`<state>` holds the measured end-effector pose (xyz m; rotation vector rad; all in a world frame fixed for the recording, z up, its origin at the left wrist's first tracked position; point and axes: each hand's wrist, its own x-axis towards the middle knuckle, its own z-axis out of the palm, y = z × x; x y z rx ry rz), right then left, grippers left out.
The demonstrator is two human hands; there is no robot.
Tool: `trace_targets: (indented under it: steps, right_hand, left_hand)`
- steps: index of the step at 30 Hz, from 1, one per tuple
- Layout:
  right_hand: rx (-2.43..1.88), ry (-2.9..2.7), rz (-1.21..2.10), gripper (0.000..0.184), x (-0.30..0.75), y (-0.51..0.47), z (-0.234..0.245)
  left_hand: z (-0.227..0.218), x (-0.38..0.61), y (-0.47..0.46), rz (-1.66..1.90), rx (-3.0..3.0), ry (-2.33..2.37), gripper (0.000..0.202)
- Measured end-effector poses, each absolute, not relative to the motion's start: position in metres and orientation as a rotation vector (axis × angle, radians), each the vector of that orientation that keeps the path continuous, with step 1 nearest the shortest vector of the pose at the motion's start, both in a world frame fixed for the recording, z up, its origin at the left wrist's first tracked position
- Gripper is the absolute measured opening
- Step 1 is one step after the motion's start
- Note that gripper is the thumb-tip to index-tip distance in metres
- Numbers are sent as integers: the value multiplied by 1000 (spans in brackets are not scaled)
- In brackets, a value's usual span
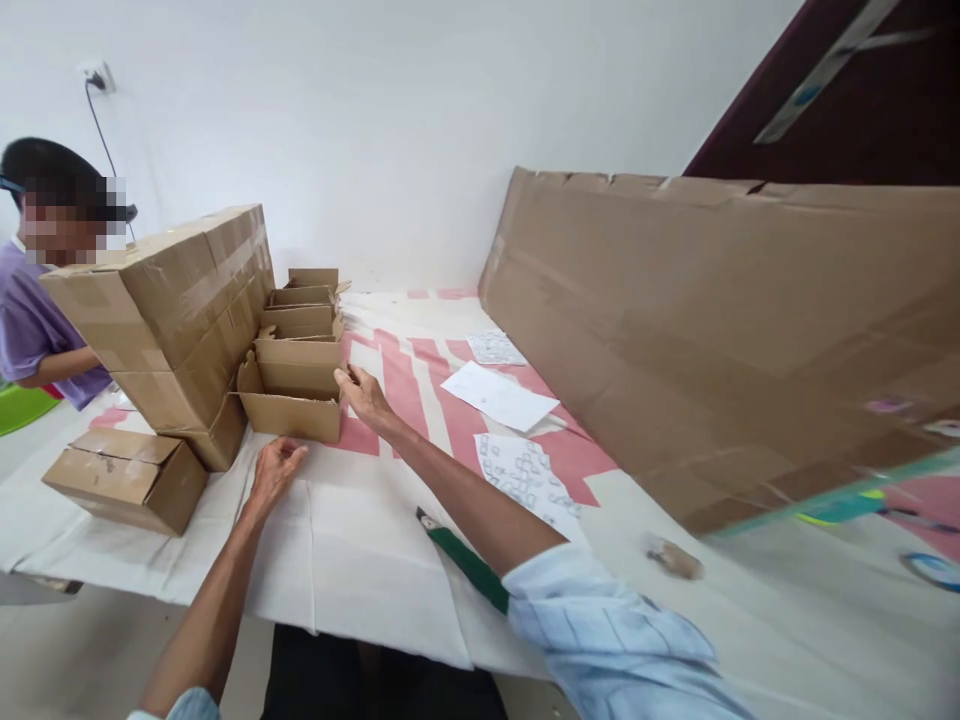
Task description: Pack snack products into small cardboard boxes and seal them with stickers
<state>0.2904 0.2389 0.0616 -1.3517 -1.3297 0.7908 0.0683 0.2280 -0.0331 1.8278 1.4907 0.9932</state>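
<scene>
An open-topped cardboard box [292, 415] stands on the cloth-covered table, the nearest in a row of open boxes [300, 320]. My right hand [365, 395] is at its right end, with thumb and fingers closed on the edge of the cardboard. Just in front of that box, low over the cloth, is my left hand [276, 472]. Its fingers are loosely bent and a little apart, and I see nothing in them. A closed, taped carton [124, 480] lies to the left of my left hand.
Stacked taped cartons [180, 310] rise at left; beyond them sits a person in a purple shirt [45, 320]. Printed sheets [525, 475] and a green cutter-like tool [465, 560] lie right of centre. A large cardboard panel [712, 330] leans along the right.
</scene>
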Motion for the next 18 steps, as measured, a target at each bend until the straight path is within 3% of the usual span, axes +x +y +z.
trace_targets:
  steps: [3, 6, 11, 18]
  right_hand:
    - [-1315, -1393, 712, 27, 299, 193, 43]
    - [-1284, -1643, 394, 25, 318, 120, 2]
    - [-1593, -1690, 44, 27, 360, 17, -78]
    - [-1650, -1697, -123, 32, 382, -12, -120]
  left_hand:
    - [-36, 86, 250, 939, 1832, 1513, 36]
    - [-40, 99, 268, 934, 1807, 1583, 39]
    - [-46, 111, 291, 959, 1778, 1659, 47]
    - [-46, 113, 321, 994, 1796, 1621, 54]
